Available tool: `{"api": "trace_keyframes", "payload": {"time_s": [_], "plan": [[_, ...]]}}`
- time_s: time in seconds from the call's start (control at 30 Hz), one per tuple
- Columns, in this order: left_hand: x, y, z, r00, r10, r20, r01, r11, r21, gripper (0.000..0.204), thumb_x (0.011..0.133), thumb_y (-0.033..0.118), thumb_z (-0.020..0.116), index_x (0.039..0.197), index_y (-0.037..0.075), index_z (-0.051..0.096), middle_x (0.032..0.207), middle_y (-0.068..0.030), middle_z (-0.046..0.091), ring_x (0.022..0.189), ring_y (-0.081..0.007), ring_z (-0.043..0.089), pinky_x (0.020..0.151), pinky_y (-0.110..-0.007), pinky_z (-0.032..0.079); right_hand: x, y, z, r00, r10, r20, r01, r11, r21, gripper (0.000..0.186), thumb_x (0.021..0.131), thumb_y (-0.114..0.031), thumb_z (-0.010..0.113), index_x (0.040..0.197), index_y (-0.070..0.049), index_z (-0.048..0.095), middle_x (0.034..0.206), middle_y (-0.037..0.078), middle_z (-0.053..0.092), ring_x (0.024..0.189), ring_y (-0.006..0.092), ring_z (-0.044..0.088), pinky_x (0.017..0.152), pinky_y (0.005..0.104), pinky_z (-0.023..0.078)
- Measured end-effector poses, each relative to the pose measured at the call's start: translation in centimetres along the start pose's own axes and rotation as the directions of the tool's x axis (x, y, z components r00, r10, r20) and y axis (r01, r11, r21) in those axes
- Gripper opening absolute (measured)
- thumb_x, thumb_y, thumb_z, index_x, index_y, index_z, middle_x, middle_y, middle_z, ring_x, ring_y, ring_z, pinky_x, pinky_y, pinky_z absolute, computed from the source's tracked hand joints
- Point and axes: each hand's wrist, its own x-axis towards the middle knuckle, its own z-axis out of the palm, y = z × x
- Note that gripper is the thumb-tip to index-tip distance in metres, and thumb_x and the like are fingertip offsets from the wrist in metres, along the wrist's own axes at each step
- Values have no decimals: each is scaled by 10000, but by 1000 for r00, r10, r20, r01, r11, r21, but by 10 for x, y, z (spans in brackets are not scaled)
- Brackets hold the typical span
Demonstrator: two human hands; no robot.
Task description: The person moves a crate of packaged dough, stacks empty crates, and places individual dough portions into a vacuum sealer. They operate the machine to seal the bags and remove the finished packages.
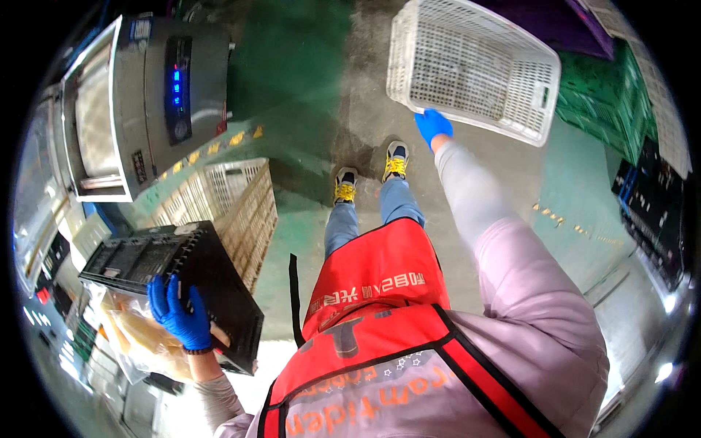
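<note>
My right hand (434, 125), in a blue glove, reaches far forward with its fingers closed on the near rim of a white perforated plastic crate (456, 117). Nothing shows inside that crate, which tilts with its opening partly toward me. At the lower left, my left hand (180, 315), also blue-gloved, rests with spread fingers against a black plastic crate (226, 292). Beside that hand a clear plastic bag (142, 332) with pale yellow contents lies along the black crate's side. How the bag is supported is hidden.
A cream slatted crate (252, 219) stands behind the black one. At the upper left is a metal machine (204, 80) with a lit blue display. Green crates (606, 102) and black crates (650, 212) line the right side. Yellow markings (212, 148) cross the green-grey floor.
</note>
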Motion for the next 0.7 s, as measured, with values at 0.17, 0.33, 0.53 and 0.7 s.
{"api": "trace_keyframes", "payload": {"time_s": [0.17,0.33,0.53,0.7], "plan": [[12,7,6,996,-73,59,70,996,63,371,687,67,619,1053,65,565,1157,-143,495,1108,-342,418,945,-438,297,97,-20,49,999,36,6,-36,987,157,711,710,-514,524,1240,-60,391,1225,181,437,1105,337,438,931,395,351],[11,8,9,988,-127,84,119,989,87,374,687,56,624,1056,65,566,1159,-143,493,1112,-330,419,943,-425,308,100,-31,40,993,80,86,-78,996,-33,499,732,-372,505,1105,-41,511,1134,207,499,1040,341,484,858,407,400],[10,7,6,991,-108,77,100,990,102,384,670,71,629,1049,78,569,1163,-144,490,1108,-343,418,937,-435,308,23,-27,0,1000,8,-25,-6,997,72,355,699,-248,510,971,-28,570,965,225,570,902,376,537,756,419,433],[9,5,2,998,-60,33,57,996,72,372,673,103,639,1039,83,575,1176,-152,481,1104,-340,422,919,-424,316,-76,20,-96,995,-79,-54,96,867,489,278,719,-208,563,897,5,569,773,136,598,725,213,559,662,310,437]]}}
